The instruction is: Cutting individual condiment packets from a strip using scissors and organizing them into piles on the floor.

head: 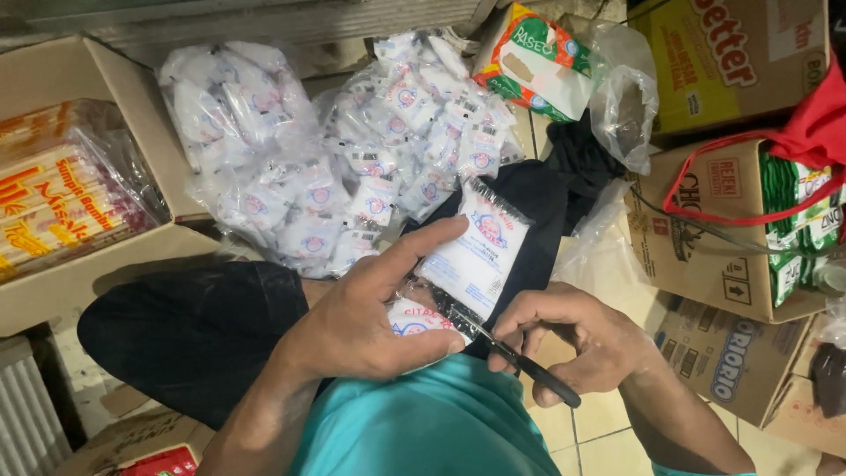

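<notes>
Left hand (pixel 370 308) closed around a strip of small white sachets (pixel 471 256), thumb pressed across the seam between two packets, likely to keep the plastic taut. Right hand (pixel 573 339) clamped on black-handled scissors (pixel 520 361), blades laid against the strip just below that thumb, at the join where one sachet meets the next. Upper sachet standing clear above the left hand, printed face up; lower one half hidden in the palm. All of it held over the lap, above black trousers (pixel 194 335) and a teal shirt (pixel 423 423).

Just beyond the sachets, a loose heap of matching packets (pixel 388 150) on the floor, some bundled in a clear bag (pixel 233 106) on the heap's far left. Left of the heap, an open carton (pixel 106 264) with a wrapped pack of orange-and-yellow printed sticks (pixel 53 194) inside. Behind the heap, a green-and-white tissue pack (pixel 538 57) and an empty-looking clear bag (pixel 621 106). Right of the sachets, stacked cartons (pixel 696 247); one open, with green packets (pixel 797 220) and a red bag handle (pixel 749 176) looped over its edge. Contents of the other cartons not visible.
</notes>
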